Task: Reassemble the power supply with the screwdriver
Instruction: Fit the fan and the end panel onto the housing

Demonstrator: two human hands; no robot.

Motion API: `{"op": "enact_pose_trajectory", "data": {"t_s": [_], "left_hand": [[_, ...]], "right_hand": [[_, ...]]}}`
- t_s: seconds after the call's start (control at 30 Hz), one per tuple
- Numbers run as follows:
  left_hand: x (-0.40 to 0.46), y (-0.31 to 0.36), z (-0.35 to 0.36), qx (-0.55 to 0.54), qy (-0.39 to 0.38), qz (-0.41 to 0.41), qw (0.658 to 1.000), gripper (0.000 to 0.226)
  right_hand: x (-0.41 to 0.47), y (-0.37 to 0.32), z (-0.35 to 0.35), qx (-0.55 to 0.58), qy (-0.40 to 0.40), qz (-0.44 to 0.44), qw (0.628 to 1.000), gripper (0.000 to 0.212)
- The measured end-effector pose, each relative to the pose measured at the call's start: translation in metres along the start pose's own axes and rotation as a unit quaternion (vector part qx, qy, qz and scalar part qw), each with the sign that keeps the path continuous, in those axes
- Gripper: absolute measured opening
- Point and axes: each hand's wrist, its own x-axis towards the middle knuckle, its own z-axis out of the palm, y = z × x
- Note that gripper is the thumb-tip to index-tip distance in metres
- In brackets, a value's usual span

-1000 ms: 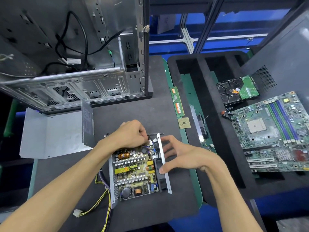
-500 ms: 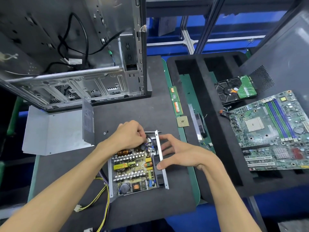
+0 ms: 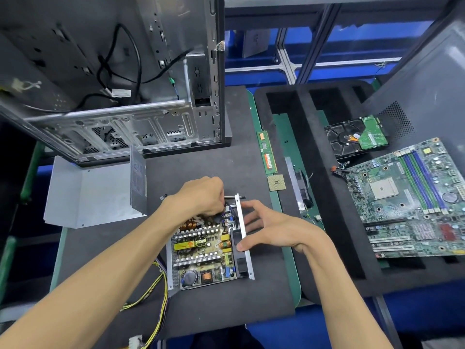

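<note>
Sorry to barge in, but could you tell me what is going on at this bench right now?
A person is working on an opened power supply lying on the dark mat. The left hand is curled over wires at its far corner, and the right hand holds its upright metal side wall. The grey cover lies off to the left, so the unit is not closed.

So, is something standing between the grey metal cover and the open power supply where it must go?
Both hands do: the left hand reaches into the open power supply and the right hand holds its side wall. The grey metal cover lies apart, to the left.
</note>
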Motion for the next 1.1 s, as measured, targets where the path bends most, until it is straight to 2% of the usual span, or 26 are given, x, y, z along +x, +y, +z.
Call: {"op": "enact_pose_trajectory", "data": {"t_s": [0.2, 0.4, 0.53, 0.67, 0.7, 0.77, 0.83, 0.87, 0.93, 1.03, 1.1], "left_hand": [[0.006, 0.004, 0.0, 0.018, -0.009, -0.053, 0.998, 0.014], [0.008, -0.008, 0.005, -0.034, 0.001, -0.067, 0.997, 0.018], [-0.01, -0.014, 0.006, -0.082, 0.031, 0.005, 0.996, 0.013], [-0.054, -0.019, 0.013, -0.169, 0.102, 0.11, 0.974, 0.004], [-0.067, -0.019, 0.015, -0.178, 0.114, 0.145, 0.966, 0.009], [-0.091, -0.018, 0.021, -0.155, 0.097, 0.195, 0.963, 0.039], [-0.105, -0.017, 0.031, -0.098, 0.063, 0.195, 0.974, 0.072], [-0.109, -0.017, 0.039, -0.077, 0.061, 0.184, 0.978, 0.081], [-0.112, -0.013, 0.055, -0.062, 0.095, 0.162, 0.98, 0.087], [-0.113, -0.002, 0.074, -0.066, 0.154, 0.144, 0.975, 0.075], [-0.116, 0.002, 0.084, -0.076, 0.15, 0.14, 0.976, 0.068]], "right_hand": [[-0.001, 0.0, -0.001, -0.003, -0.003, 0.001, 1.0, 0.102], [0.0, -0.003, -0.002, -0.004, -0.004, 0.0, 1.0, 0.101], [0.0, -0.001, -0.002, 0.013, 0.0, -0.008, 1.0, 0.098], [0.0, 0.009, -0.003, 0.057, -0.007, -0.027, 0.998, 0.093], [-0.001, 0.013, -0.003, 0.073, -0.009, -0.033, 0.997, 0.088], [-0.002, 0.02, -0.003, 0.141, -0.017, -0.042, 0.989, 0.072], [-0.002, 0.026, -0.005, 0.203, -0.029, -0.045, 0.978, 0.059], [-0.001, 0.027, -0.006, 0.214, -0.034, -0.046, 0.975, 0.058], [0.002, 0.028, -0.008, 0.218, -0.038, -0.048, 0.974, 0.059], [0.004, 0.028, -0.011, 0.219, -0.039, -0.043, 0.974, 0.061], [0.006, 0.028, -0.012, 0.216, -0.04, -0.043, 0.975, 0.062]]}}
